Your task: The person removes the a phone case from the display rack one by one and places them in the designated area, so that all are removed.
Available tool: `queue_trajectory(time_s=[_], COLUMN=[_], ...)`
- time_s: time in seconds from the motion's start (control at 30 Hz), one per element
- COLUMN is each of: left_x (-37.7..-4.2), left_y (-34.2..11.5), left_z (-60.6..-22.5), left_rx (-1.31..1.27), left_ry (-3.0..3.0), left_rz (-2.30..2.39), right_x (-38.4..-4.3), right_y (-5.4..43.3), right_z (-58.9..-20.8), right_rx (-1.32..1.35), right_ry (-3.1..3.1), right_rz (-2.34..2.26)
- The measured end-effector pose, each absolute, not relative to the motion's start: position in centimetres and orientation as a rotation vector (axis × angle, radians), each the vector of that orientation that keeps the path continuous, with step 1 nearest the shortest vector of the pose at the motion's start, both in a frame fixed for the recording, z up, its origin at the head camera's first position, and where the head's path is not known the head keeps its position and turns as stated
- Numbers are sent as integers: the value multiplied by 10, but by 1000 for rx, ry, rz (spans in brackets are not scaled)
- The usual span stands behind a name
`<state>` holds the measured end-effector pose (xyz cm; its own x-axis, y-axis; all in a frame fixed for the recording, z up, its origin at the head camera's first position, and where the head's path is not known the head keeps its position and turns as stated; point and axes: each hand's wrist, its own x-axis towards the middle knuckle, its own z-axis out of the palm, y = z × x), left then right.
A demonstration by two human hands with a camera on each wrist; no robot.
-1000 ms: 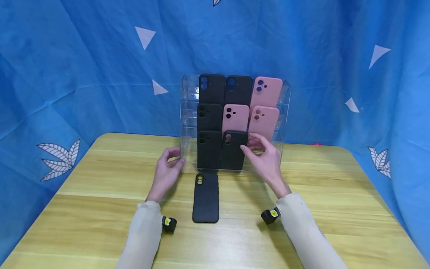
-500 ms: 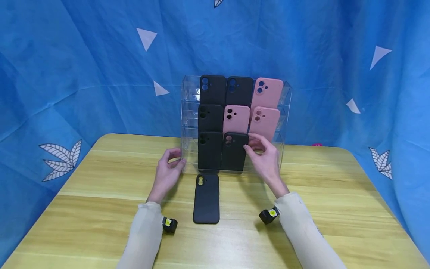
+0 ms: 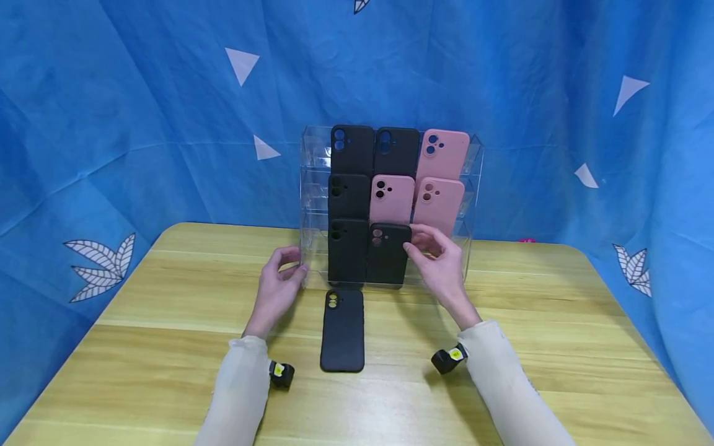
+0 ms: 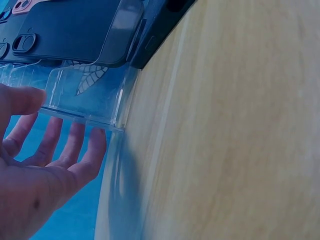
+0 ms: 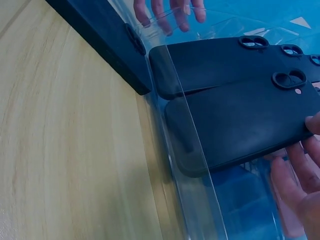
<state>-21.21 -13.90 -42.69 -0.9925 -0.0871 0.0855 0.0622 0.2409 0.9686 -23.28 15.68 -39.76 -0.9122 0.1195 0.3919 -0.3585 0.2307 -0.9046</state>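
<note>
A clear tiered display rack (image 3: 316,248) stands at the back of the table, with black and pink phone cases in its tiers. My right hand (image 3: 442,266) pinches the right edge of a black phone case (image 3: 389,257) in the front tier, thumb on its face and fingers behind. That case's lower end sits behind the rack's clear front lip (image 5: 192,120). My left hand (image 3: 279,288) holds the rack's left side, thumb and fingertips at the clear wall in the left wrist view. Beside the pinched case stands another black case (image 3: 348,251).
Another black phone case (image 3: 343,331) lies on the wooden table (image 3: 167,359) in front of the rack. Two pink cases (image 3: 392,198) (image 3: 437,204) stand in the middle tier. A blue cloth (image 3: 167,124) hangs behind the table.
The black case in my right hand has sunk slightly lower in the front tier, and the hand with it. My left hand stays at the rack's side.
</note>
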Motion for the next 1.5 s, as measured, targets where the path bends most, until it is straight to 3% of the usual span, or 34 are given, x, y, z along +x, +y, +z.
queue_trajectory(time_s=[0.93,1.5], left_x=[-212,-213], left_y=[-140,-139], left_z=[-428,-427], left_rx=[46,44], left_ry=[-2391,-2389], left_rz=[-1870,-1869], right_x=[-226,-208], right_y=[164,171], right_z=[-378,-385], right_rx=[319,389], right_ry=[-2077,-2276], right_rz=[1796,1809])
